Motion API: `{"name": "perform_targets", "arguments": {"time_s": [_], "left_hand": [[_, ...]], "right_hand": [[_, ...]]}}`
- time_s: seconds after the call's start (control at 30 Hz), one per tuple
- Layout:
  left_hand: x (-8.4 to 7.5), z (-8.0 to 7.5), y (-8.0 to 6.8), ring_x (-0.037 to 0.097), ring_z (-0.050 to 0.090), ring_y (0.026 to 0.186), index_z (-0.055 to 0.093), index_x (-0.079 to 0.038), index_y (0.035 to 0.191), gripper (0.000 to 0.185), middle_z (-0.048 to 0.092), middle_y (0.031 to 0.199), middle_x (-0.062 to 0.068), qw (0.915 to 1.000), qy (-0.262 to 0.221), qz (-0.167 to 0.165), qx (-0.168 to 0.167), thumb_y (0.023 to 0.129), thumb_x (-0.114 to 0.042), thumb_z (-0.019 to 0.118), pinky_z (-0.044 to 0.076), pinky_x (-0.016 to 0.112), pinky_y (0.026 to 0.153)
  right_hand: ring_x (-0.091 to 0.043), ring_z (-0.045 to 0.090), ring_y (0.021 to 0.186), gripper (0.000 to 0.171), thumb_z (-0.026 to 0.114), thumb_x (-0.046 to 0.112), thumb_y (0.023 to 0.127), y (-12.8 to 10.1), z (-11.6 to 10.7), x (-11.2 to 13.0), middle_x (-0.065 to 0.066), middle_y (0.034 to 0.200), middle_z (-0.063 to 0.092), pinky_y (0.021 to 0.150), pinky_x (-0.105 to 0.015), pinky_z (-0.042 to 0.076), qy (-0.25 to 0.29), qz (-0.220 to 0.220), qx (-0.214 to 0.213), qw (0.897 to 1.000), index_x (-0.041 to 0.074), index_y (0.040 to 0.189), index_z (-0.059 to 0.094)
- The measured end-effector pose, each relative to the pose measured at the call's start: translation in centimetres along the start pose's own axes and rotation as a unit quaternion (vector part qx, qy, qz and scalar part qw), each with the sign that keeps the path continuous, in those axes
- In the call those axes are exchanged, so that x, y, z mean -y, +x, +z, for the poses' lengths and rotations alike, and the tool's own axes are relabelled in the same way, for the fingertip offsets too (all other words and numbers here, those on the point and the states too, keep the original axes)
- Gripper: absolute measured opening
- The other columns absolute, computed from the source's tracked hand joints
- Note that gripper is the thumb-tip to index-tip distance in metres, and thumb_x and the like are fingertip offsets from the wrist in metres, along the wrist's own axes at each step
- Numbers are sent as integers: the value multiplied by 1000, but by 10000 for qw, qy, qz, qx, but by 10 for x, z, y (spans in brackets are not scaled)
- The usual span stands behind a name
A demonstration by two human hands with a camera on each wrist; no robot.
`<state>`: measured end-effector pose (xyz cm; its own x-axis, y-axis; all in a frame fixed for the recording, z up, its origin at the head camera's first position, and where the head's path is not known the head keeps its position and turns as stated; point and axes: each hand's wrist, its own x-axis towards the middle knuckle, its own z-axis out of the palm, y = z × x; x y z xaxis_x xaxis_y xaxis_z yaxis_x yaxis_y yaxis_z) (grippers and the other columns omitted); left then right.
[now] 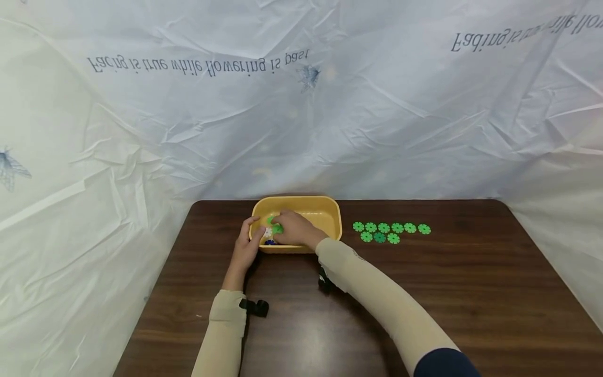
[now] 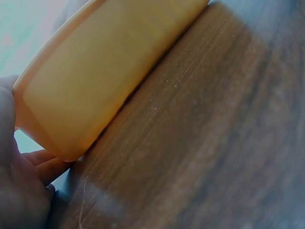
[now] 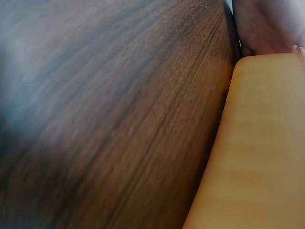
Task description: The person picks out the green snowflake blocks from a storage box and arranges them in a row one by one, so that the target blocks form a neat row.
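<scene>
A yellow plastic basin [image 1: 330, 209] stands at the back of the table. My left hand [image 1: 245, 248] holds its left end, thumb over the rim and fingers outside; the left wrist view shows fingers against the basin's corner [image 2: 71, 95]. My right hand [image 1: 297, 229] reaches inside, thumb and forefinger bent about a green notched interlocking disc [image 1: 278, 229]. Another light green disc [image 1: 270, 220] lies by the forefinger. Left of these are a white disc [image 1: 268, 232] and a dark blue disc [image 1: 270, 242]. The right wrist view shows mainly the basin's outer wall [image 3: 267, 143], with the right fingers hidden.
Right of the basin, several green discs [image 1: 383, 228] lie flat on the brown table [image 1: 471, 283] in two rows; one in the front row is a darker green disc [image 1: 379, 237]. A white printed sheet [image 1: 282, 131] hangs behind the table's back edge.
</scene>
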<state>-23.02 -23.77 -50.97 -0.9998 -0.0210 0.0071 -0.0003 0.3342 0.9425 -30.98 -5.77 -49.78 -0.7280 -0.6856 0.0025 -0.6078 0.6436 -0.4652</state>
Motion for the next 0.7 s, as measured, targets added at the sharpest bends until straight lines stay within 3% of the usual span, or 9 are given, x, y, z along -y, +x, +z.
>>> {"name": "perform_targets", "arguments": {"time_s": [0.23, 0.47, 0.7], "left_hand": [[32, 6, 17, 30, 32, 141, 42, -24, 144, 43, 34, 155, 9, 9996, -183, 105, -206, 104, -36, 50, 27, 57, 111], [35, 10, 17, 28, 33, 140, 44, -24, 141, 41, 38, 153, 9, 9990, -109, 224, -360, 103, -39, 51, 26, 56, 112], [37, 8, 16, 29, 32, 141, 43, -24, 142, 44, 37, 153, 9, 9988, -78, 274, -393, 102, -42, 51, 25, 56, 113]], "right_hand": [[-14, 51, 82, 35, 61, 27, 89, -14, -16, -8, 2, 104, 57, 70, -30, 46, 215, -33, -71, 9997, 10, 120, 67], [-11, 54, 87, 39, 61, 27, 88, -36, -36, -14, 1, 109, 59, 76, -30, 50, 156, -223, -98, 9996, 8, 121, 68], [-12, 48, 74, 35, 61, 26, 90, -59, -55, -21, 1, 102, 57, 67, -28, 45, -159, -536, -164, 9983, 8, 120, 68]]}}
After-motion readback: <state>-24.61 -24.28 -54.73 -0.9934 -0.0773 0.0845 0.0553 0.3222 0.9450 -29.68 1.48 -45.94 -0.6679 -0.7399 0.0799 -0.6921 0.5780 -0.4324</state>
